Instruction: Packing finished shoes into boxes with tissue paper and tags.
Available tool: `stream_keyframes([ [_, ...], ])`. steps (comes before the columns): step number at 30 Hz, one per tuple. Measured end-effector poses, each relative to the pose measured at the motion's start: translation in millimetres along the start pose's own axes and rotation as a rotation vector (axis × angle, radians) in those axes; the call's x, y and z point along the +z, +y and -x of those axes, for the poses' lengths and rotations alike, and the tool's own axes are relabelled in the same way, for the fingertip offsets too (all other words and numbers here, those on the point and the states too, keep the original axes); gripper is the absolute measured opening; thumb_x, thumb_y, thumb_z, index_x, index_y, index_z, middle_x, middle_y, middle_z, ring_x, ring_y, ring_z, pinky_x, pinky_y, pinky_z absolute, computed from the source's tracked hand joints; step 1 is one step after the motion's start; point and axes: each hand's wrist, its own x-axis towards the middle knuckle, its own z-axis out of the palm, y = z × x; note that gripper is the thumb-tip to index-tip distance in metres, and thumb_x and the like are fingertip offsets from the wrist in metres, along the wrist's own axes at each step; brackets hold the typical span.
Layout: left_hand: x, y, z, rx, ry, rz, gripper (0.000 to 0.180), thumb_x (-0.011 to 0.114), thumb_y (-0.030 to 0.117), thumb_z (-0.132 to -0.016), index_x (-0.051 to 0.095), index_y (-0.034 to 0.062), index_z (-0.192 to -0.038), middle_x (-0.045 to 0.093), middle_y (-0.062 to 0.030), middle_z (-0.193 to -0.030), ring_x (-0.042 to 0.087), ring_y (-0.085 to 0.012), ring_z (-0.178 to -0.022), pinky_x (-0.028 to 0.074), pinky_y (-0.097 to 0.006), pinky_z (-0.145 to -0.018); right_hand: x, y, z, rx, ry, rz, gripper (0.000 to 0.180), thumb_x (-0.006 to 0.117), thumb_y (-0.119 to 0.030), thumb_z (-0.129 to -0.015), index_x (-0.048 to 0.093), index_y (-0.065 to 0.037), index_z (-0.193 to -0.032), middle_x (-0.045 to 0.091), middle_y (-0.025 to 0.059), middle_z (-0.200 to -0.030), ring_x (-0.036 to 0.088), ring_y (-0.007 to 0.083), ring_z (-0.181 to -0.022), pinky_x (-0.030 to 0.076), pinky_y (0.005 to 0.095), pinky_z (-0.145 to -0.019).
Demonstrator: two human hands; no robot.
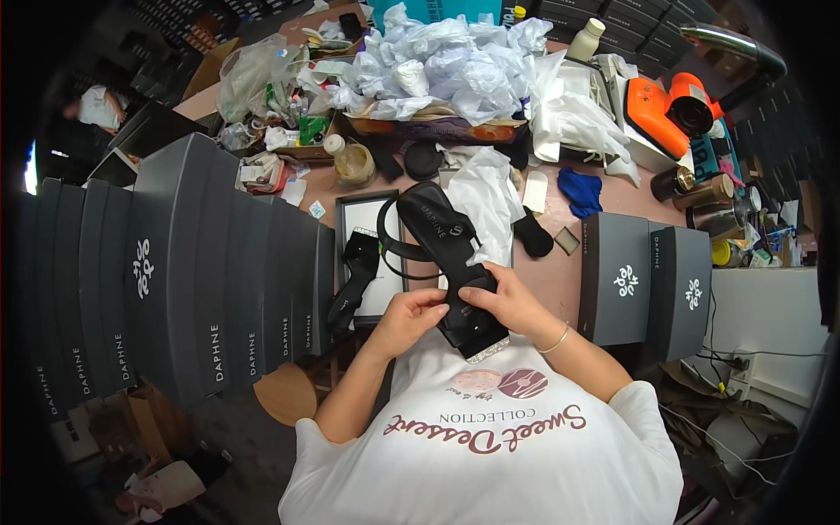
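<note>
Left hand [411, 317]: thumb and forefinger pressed together at the near left side of the sole, the other fingers curled under. Right hand [506, 302]: thumb laid flat across the insole, fingers bent round the right edge, gripping; a thin bracelet [556, 339] at the wrist.

Black sandal [459, 262]: one, held in both hands before the chest, insole up, toe end pointing away, heel end toward the wearer, with a glittering patch at that end. Dark looped straps extend to its left.

White tissue paper [483, 188]: crumpled, just beyond and partly behind the sandal.

Second black sandal [357, 262]: to the left, at the edge of an open shoe box [382, 297] with a pale interior.

Black oval object [533, 234]: right of the tissue. Beside it, a small beige pad [567, 241]; farther off, a blue cloth [580, 192].

Jar [354, 164]: yellowish contents, beyond the open box.

Grey shoe boxes: a long row at left [188, 262], two at right [615, 280].

Tissue heap [446, 66]: white, far side of the pink table [560, 280].

Orange device [656, 114]: far right.
</note>
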Motion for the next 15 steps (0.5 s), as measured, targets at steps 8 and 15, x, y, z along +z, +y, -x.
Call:
stream_keyframes([
  [8, 12.4, -15.3, 5.2, 0.096, 0.144, 0.005, 0.022, 0.06, 0.011, -0.092, 0.064, -0.0061, -0.105, 0.061, 0.0016, -0.081, 0.052, -0.0028, -0.073, 0.043, -0.017, -0.064, 3.0, 23.4, 3.4, -0.054, 0.054, -0.028, 0.023, 0.061, -0.005, -0.083, 0.057, 0.002, -0.104, 0.061, 0.002, -0.086, 0.056, 0.0068, -0.077, 0.047, 0.0222, -0.067],
  [15, 27.0, -25.2, -9.8, 0.299, 0.344, -0.047, 0.025, 0.052, 0.015, -0.097, 0.063, -0.004, -0.086, 0.056, 0.0024, -0.073, 0.049, -0.0018, -0.071, 0.041, -0.02, -0.059, 7.1, 12.3, 8.4, -0.03, 0.109, -0.038, 0.027, 0.061, -0.003, -0.084, 0.055, 0.003, -0.109, 0.061, 0.002, -0.09, 0.056, 0.0072, -0.08, 0.048, 0.0226, -0.07],
])
